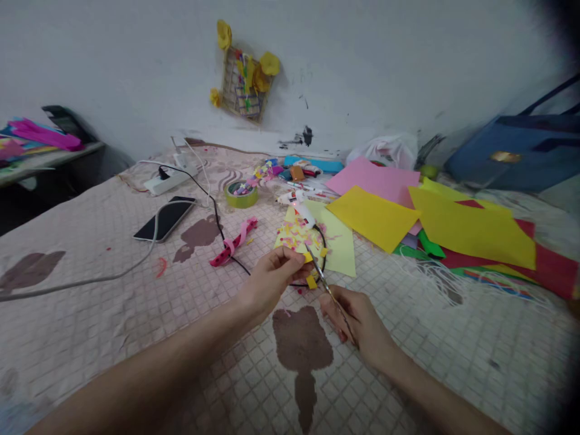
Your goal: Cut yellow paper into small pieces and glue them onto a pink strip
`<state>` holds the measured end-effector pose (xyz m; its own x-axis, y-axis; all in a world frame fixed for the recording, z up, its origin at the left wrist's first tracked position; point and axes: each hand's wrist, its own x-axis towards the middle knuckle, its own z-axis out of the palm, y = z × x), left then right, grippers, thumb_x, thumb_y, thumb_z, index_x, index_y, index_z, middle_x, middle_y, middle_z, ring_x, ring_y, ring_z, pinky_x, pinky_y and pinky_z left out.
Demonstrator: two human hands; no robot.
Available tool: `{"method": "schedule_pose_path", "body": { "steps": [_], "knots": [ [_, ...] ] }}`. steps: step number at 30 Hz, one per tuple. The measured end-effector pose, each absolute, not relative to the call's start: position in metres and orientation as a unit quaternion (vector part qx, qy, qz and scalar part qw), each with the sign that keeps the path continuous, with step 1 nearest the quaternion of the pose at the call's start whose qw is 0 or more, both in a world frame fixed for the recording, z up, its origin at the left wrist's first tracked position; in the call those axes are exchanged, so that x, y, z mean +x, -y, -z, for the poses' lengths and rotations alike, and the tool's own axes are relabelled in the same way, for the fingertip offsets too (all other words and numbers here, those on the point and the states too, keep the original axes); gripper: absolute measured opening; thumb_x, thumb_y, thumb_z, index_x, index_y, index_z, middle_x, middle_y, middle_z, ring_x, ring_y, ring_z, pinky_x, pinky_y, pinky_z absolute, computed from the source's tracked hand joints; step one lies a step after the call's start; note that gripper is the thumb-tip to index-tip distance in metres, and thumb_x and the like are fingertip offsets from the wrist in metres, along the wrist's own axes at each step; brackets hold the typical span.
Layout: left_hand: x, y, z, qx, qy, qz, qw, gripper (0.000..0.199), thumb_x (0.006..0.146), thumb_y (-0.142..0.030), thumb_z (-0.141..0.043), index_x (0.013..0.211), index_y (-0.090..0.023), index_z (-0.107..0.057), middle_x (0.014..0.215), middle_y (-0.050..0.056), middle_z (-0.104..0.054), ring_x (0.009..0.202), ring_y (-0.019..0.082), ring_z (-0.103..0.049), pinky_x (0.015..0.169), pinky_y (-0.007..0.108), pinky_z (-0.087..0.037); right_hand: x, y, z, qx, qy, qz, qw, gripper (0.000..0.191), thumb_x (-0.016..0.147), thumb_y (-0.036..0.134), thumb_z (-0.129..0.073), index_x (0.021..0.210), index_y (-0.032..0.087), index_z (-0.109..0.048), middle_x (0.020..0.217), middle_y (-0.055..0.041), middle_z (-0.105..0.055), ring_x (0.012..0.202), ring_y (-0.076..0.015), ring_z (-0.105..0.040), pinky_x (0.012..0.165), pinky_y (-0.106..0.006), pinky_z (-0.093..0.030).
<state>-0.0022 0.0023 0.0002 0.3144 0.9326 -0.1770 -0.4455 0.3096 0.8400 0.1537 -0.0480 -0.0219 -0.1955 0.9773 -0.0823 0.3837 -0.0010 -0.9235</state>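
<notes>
Between its thumb and fingers, my left hand [276, 272] pinches a small piece of yellow paper [308, 257]. My right hand [356, 320] is closed around a pair of scissors [333, 295], whose blades point up and left to the yellow paper's edge. Whether the blades touch the paper, I cannot tell. Small yellow pieces [311, 281] lie just beyond the hands. Pink and yellow paper snippets [294, 234] are heaped on a pale yellow sheet [342, 241]. A white glue gun [302, 210] rests at the back of that sheet, its black cord curving toward my hands.
On the left lie a phone [167, 219], a white power strip [170, 178] and a pink-wrapped strip [233, 243]. Green tape [241, 194] stands farther back. Coloured sheets [376, 216] and white string [430, 278] spread to the right, before a blue bag [516, 148].
</notes>
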Motion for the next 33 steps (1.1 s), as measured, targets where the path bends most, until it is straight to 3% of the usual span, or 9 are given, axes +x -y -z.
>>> {"method": "schedule_pose_path", "body": {
  "steps": [7,15,22,33],
  "knots": [
    [-0.0016,-0.0006,0.0015,0.372,-0.353,-0.451,0.731,0.019,0.072,-0.025,-0.066,0.073,-0.012,-0.052,0.078,0.005,-0.063,0.071,0.012,-0.058,0.075,0.028,-0.044,0.1564,0.0436,0.0208,-0.548,0.548,-0.504,0.381,0.044,0.081,0.059,-0.041,0.066,0.018,-0.05,0.042,0.0072,-0.037,0.035,-0.0082,-0.036,0.037,-0.021,-0.029],
    [-0.0021,0.0039,0.0045,0.514,-0.395,-0.353,0.675,0.018,0.074,-0.027,-0.064,0.072,-0.012,-0.055,0.069,0.0,-0.055,0.064,0.008,-0.05,0.063,0.022,-0.041,0.1595,0.0396,0.0203,-0.524,0.535,-0.495,0.441,0.024,0.08,0.042,-0.056,0.077,0.017,-0.056,0.047,0.0069,-0.044,0.041,-0.0078,-0.042,0.042,-0.02,-0.032],
    [-0.0017,0.003,0.0096,0.512,-0.366,-0.341,0.698,0.025,0.083,-0.036,-0.052,0.075,-0.012,-0.056,0.072,0.001,-0.055,0.068,0.01,-0.053,0.07,0.026,-0.044,0.1581,0.0384,0.0241,-0.481,0.471,-0.56,0.483,0.016,0.08,0.031,-0.056,0.071,0.018,-0.052,0.044,0.0076,-0.043,0.04,-0.0076,-0.038,0.042,-0.022,-0.027],
    [-0.003,0.0026,0.0048,0.556,-0.385,-0.323,0.662,0.021,0.074,-0.03,-0.064,0.074,-0.012,-0.053,0.063,-0.001,-0.054,0.058,0.008,-0.05,0.057,0.021,-0.04,0.1575,0.0404,0.023,-0.493,0.497,-0.537,0.472,0.029,0.082,0.033,-0.055,0.059,0.018,-0.046,0.046,0.0059,-0.044,0.043,-0.0078,-0.04,0.044,-0.022,-0.029]
  ]
}}
